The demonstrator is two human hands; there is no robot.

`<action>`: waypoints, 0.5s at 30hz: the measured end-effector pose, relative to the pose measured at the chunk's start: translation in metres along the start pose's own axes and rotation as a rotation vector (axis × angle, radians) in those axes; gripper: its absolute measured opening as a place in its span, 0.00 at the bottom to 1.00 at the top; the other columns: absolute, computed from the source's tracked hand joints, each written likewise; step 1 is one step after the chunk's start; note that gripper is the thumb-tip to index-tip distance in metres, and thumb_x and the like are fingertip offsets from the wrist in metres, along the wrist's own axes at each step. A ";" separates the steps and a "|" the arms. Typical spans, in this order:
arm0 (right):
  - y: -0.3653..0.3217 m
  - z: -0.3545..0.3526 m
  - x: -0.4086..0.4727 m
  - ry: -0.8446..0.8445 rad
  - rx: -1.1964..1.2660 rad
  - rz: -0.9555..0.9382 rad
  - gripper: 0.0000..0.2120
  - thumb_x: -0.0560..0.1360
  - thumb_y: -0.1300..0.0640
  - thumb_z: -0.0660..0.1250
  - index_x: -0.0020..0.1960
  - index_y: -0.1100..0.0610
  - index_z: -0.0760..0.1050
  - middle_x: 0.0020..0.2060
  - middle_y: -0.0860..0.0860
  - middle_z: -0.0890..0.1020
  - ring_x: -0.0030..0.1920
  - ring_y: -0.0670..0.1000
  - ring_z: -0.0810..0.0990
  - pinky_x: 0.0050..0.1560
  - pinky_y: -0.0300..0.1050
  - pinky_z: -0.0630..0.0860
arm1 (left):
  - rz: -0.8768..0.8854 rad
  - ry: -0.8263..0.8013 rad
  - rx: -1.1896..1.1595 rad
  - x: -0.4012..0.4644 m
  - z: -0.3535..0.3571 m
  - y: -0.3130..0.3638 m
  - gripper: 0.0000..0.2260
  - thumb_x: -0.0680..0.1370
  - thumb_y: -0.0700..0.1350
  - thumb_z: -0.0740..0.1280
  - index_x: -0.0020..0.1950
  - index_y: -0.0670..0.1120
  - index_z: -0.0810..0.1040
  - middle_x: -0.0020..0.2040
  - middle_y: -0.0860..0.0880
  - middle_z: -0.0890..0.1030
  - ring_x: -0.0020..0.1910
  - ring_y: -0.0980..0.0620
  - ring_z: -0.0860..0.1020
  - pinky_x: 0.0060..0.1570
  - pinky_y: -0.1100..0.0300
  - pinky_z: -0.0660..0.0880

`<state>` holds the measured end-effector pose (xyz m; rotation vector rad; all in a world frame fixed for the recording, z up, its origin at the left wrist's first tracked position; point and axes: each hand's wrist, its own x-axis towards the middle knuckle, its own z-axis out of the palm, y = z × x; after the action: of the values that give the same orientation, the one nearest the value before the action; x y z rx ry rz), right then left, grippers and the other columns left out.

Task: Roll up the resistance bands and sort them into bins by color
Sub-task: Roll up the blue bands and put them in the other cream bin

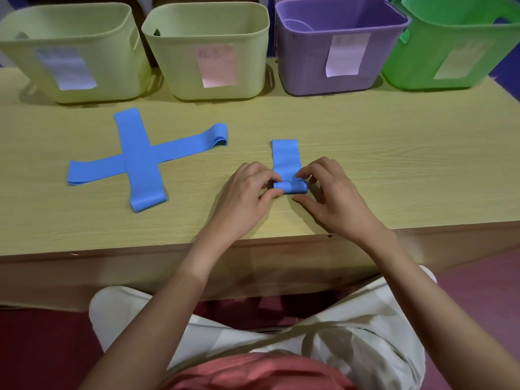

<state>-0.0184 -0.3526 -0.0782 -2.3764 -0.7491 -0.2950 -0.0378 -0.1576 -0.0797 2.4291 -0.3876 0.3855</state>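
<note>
- Head view: four bins (340, 66) stand in a row well beyond both hands, past the flat tail.
- Two crossed blue bands (140, 159) lie off to the left hand's side.
- Half-rolled blue band (287, 161) runs straight away from the hands; its roll sits crosswise between them.
- Left hand (247, 190) and right hand (332, 190) each pinch a roll end, equally near; rolling should go forward.
</note>
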 end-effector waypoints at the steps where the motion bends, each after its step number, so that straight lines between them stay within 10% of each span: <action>1: 0.000 0.000 0.001 -0.001 -0.003 -0.006 0.11 0.73 0.59 0.72 0.54 0.59 0.76 0.47 0.49 0.73 0.49 0.48 0.71 0.46 0.40 0.69 | -0.006 -0.002 -0.004 0.000 -0.001 0.000 0.08 0.76 0.44 0.70 0.54 0.44 0.81 0.48 0.51 0.76 0.49 0.53 0.73 0.50 0.57 0.72; 15: 0.001 -0.005 0.012 -0.043 -0.031 0.008 0.09 0.77 0.59 0.67 0.55 0.59 0.79 0.48 0.53 0.77 0.51 0.54 0.74 0.48 0.45 0.72 | -0.033 0.034 0.012 0.003 0.003 0.002 0.08 0.74 0.43 0.72 0.52 0.45 0.79 0.46 0.55 0.74 0.45 0.52 0.75 0.47 0.58 0.72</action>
<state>-0.0083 -0.3514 -0.0704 -2.4211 -0.7592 -0.2547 -0.0355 -0.1614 -0.0795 2.4346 -0.3313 0.4152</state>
